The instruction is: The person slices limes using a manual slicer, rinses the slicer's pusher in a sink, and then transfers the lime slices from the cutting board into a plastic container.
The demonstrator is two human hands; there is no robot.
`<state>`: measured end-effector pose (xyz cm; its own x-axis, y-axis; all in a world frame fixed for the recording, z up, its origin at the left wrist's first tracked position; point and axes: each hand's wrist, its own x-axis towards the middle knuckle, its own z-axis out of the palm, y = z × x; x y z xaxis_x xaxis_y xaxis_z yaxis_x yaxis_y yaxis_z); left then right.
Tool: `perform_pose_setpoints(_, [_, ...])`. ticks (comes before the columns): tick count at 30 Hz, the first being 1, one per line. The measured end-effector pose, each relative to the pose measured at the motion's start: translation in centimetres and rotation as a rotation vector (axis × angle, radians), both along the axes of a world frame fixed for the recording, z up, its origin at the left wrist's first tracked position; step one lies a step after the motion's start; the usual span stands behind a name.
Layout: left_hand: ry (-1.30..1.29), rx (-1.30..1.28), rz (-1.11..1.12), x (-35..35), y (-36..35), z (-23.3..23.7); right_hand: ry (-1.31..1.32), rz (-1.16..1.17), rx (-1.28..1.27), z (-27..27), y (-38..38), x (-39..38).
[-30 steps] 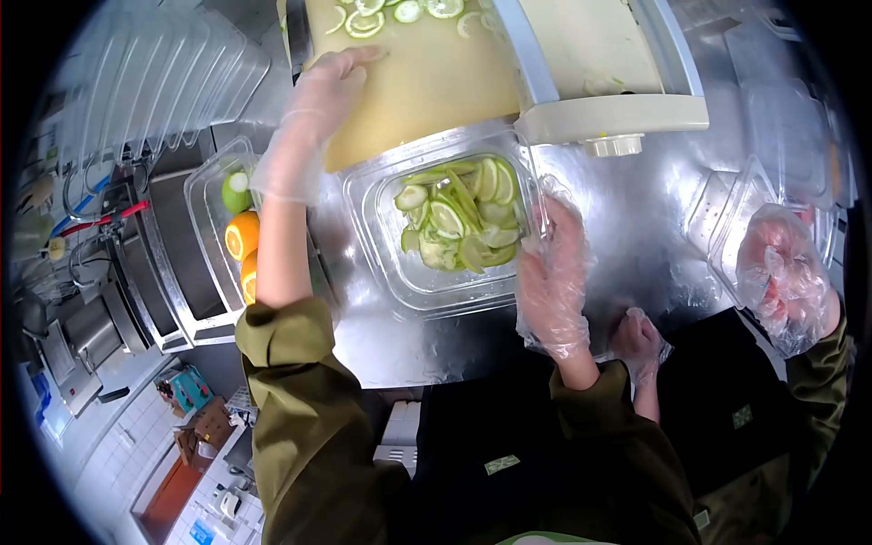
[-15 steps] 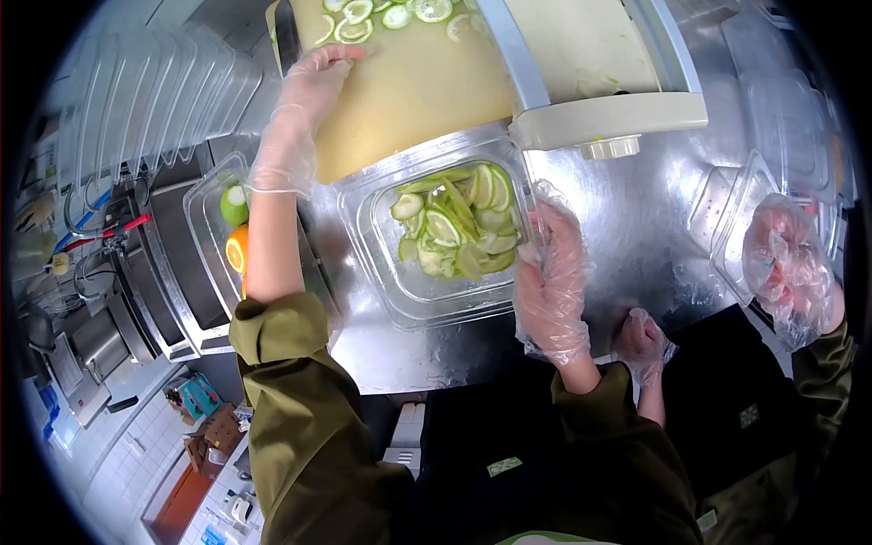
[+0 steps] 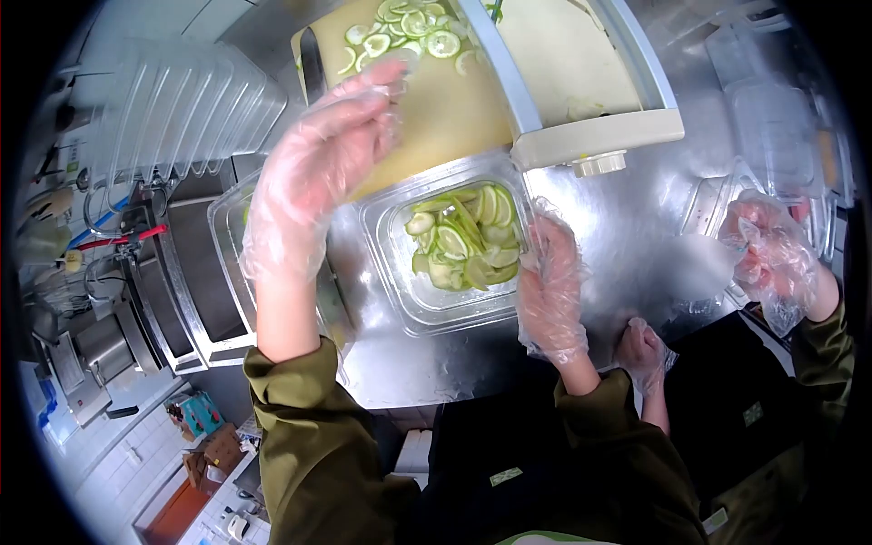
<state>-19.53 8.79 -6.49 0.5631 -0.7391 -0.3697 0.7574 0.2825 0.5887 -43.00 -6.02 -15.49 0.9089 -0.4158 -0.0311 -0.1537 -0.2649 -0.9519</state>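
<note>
My left hand (image 3: 320,168), in a clear plastic glove, hangs above the near left part of a yellowish cutting board (image 3: 445,113). Its fingers stretch toward loose lime slices (image 3: 442,44) at the board's far end, and I see nothing in it. A clear plastic container (image 3: 386,272) stands on the steel counter just below the board, with a heap of lime slices (image 3: 454,241) inside. Also gloved, my right hand (image 3: 552,291) grips that container's right edge; the thumb and fingertips are partly hidden by the glove's folds.
A knife (image 3: 312,64) lies along the board's left edge. Right of the board stands a pale machine with a knob (image 3: 599,163). Stacked clear containers (image 3: 182,109) are at left. A co-worker's gloved hands (image 3: 767,259) are at right, near another clear tub.
My left hand has risen closer to the camera and shifted right, its fingers now spread toward the loose slices. The right hand stays on the container. The view has shifted slightly.
</note>
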Motion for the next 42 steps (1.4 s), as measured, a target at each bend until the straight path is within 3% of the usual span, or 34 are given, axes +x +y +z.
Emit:
perform_pose_setpoints(8, [0.054, -0.087, -0.047, -3.9, -1.0, 5.0, -0.049, 0.009, -0.056, -0.2, -0.2, 0.1])
perform_pose_setpoints(11, [0.001, 0.013, 0.192, -6.4, 2.0, 7.3, -0.102, -0.014, -0.057, -0.6, 0.1, 0.0])
perform_pose_setpoints(14, [-0.238, 0.113, 0.410, -6.5, 12.3, 7.2, -0.130, -0.052, 0.013, -0.7, 0.4, 0.2])
perform_pose_setpoints(17, [-0.475, 0.116, 0.513, -5.1, 27.1, 6.3, -0.106, -0.050, 0.026, -0.7, 0.4, 0.1])
perform_pose_setpoints(19, [-0.438, 0.282, 0.781, -4.2, 36.6, 5.2, -0.157, -0.034, -0.051, -0.5, 0.3, 0.3])
perform_pose_setpoints(21, [-0.389, 0.517, 1.008, -1.7, 45.4, 1.5, -0.158, -0.031, -0.101, -0.6, 0.2, 0.3])
perform_pose_setpoints(22, [-0.379, 0.893, 0.965, -2.1, 44.9, 0.6, -0.134, -0.042, -0.110, -0.8, 0.1, 0.3])
perform_pose_setpoints(24, [-0.357, 1.580, 0.689, 0.1, 53.3, -7.5, -0.117, -0.051, -0.171, -1.0, 0.2, 0.2])
perform_pose_setpoints(25, [-0.552, 2.250, 0.257, -1.3, 49.4, -7.2, -0.119, -0.050, -0.222, -0.7, 0.1, 0.4])
perform_pose_setpoints(26, [-0.817, 2.042, 0.355, -0.3, 55.3, -11.7, -0.108, -0.046, -0.269, -0.6, 0.0, 0.1])
perform_pose_setpoints(27, [-1.048, 1.798, 0.400, 0.7, 61.2, -16.2, -0.090, -0.058, -0.161, -0.7, 0.1, 0.2])
perform_pose_setpoints(29, [-0.450, 1.598, 0.408, 0.2, 53.2, -12.4, -0.065, -0.101, -0.013, -1.1, 0.3, 0.3])
perform_pose_setpoints(31, [-0.354, 1.644, 0.415, 0.3, 48.9, -10.3, -0.026, -0.087, 0.061, -1.4, 0.0, 0.3])
perform_pose_setpoints(33, [-0.792, 1.719, 0.292, -0.3, 47.3, -9.2, 0.123, -0.105, 0.164, -0.9, -0.3, 0.4])
perform_pose_setpoints(34, [-0.804, 1.772, 0.228, 1.0, 47.2, -9.3, 0.251, -0.133, 0.228, -0.1, -0.4, 0.8])
perform_pose_setpoints(35, [-0.764, 1.732, 0.338, 1.4, 45.5, -8.6, 0.376, -0.163, 0.293, 0.3, -0.4, 1.0])
perform_pose_setpoints(38, [-0.698, 1.521, 0.571, 1.0, 38.7, -6.3, 0.040, -0.182, 0.085, -0.6, 0.1, 0.3])
perform_pose_setpoints(41, [-0.725, 1.242, 0.601, 0.3, 34.5, -4.7, -0.163, -0.145, -0.620, 3.1, 0.6, 0.1])
perform_pose_setpoints(42, [-0.740, 1.218, 0.597, -0.6, 31.9, -3.9, -0.191, -0.015, -0.535, 3.5, 0.6, 0.5])
